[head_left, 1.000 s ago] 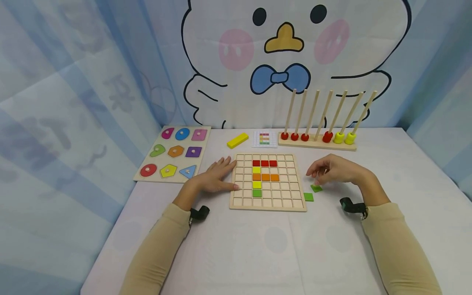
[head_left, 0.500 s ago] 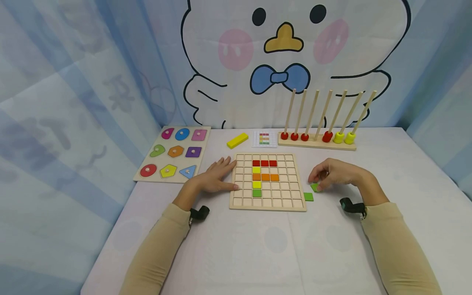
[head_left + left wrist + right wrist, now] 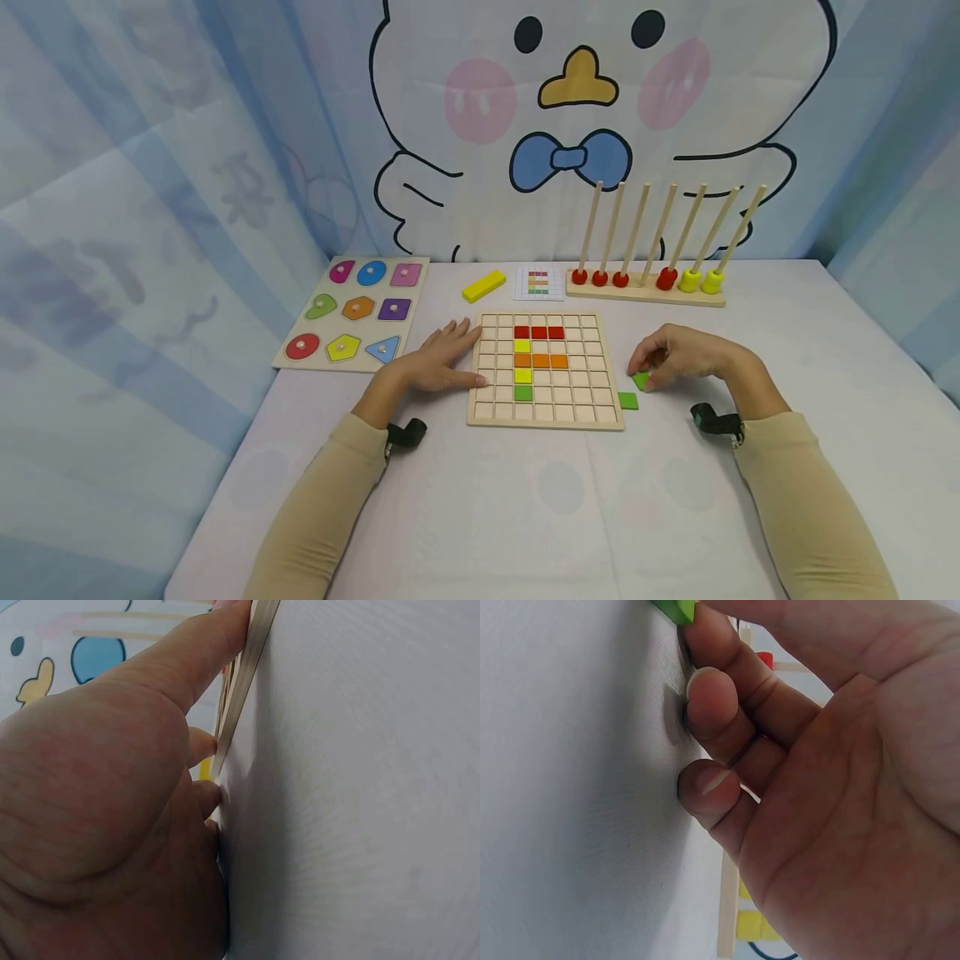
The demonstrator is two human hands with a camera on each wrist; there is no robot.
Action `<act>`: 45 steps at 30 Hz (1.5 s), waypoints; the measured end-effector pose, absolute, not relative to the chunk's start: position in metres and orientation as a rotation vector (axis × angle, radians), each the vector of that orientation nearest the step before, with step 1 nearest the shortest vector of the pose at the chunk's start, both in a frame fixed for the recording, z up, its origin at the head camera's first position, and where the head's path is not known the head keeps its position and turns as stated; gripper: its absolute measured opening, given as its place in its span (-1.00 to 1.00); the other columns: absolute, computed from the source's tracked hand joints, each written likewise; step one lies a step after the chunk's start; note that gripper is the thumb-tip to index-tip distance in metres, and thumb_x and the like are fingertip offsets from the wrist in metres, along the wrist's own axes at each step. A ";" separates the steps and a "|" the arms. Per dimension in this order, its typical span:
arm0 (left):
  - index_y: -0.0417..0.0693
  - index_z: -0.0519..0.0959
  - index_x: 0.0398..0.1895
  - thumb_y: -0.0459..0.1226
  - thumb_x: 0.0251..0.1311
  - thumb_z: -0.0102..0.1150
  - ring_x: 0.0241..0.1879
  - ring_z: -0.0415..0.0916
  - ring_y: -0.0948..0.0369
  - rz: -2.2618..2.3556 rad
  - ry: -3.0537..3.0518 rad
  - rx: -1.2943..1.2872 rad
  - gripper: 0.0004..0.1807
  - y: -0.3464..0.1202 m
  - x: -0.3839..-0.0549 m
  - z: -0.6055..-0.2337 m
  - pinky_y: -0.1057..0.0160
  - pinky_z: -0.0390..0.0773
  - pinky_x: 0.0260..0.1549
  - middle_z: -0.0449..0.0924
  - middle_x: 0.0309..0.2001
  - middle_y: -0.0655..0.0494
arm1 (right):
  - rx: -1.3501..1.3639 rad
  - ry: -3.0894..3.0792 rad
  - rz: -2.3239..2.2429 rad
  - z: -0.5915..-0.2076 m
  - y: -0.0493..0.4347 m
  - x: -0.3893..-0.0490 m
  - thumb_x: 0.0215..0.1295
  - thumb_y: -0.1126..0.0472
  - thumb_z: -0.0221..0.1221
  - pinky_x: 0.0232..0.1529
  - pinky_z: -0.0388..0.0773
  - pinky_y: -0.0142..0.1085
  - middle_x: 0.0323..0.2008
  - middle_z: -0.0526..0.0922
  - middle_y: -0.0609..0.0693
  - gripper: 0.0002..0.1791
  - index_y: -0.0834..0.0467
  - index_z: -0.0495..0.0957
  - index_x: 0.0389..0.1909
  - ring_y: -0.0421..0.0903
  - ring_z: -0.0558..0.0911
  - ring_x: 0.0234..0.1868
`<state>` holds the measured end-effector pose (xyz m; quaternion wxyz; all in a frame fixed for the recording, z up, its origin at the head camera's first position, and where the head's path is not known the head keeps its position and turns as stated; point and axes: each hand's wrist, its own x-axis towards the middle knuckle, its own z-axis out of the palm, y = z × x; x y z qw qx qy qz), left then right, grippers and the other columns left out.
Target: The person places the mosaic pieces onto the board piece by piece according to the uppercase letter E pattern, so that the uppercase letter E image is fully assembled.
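A wooden grid board (image 3: 546, 413) lies mid-table with red, yellow, orange and green square tiles in some of its cells. My left hand (image 3: 441, 360) rests at the board's left edge, fingers spread and thumb on the rim; the left wrist view shows the thumb against the board's wooden side (image 3: 255, 656). Right of the board, my right hand (image 3: 686, 352) pinches a green tile (image 3: 641, 381) between thumb and finger, low over the cloth. That tile (image 3: 676, 609) shows at the top of the right wrist view, partly cut off. Another green tile (image 3: 628, 401) lies against the board's right edge.
A shape puzzle board (image 3: 335, 329) lies on the left. Behind the grid board are a yellow block (image 3: 483, 286) and a small pattern card (image 3: 539, 283). A peg stand (image 3: 645, 292) with red and yellow beads stands at the back right.
My right hand has come down slightly, and its thumb and finger have closed on the farther green tile, which has shifted a little left. The left hand and board have stayed put.
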<state>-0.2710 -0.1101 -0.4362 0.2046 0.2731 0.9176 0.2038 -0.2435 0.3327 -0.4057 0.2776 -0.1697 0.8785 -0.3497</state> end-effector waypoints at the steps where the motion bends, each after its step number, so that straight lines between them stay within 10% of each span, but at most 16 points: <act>1: 0.16 -0.16 0.73 0.34 0.29 0.16 0.70 -0.55 0.03 0.567 2.559 0.761 0.13 -0.110 -0.271 -0.436 -0.03 -0.45 0.66 -0.39 0.73 0.04 | -0.458 2.360 -0.939 -0.406 0.333 -0.244 0.06 0.32 0.54 -0.16 0.54 -0.36 -0.17 0.76 0.02 -0.71 0.16 0.77 -0.16 -0.07 0.52 -0.19; 45: 0.16 -0.17 0.73 0.34 0.29 0.17 0.70 -0.56 0.04 0.571 2.551 0.757 0.14 -0.109 -0.271 -0.436 -0.02 -0.46 0.66 -0.39 0.72 0.04 | -0.562 2.653 -1.391 -0.401 0.291 -0.243 0.43 0.28 0.29 -0.19 0.71 -0.29 -0.17 0.70 0.19 -0.76 0.27 0.66 0.05 0.00 0.67 -0.29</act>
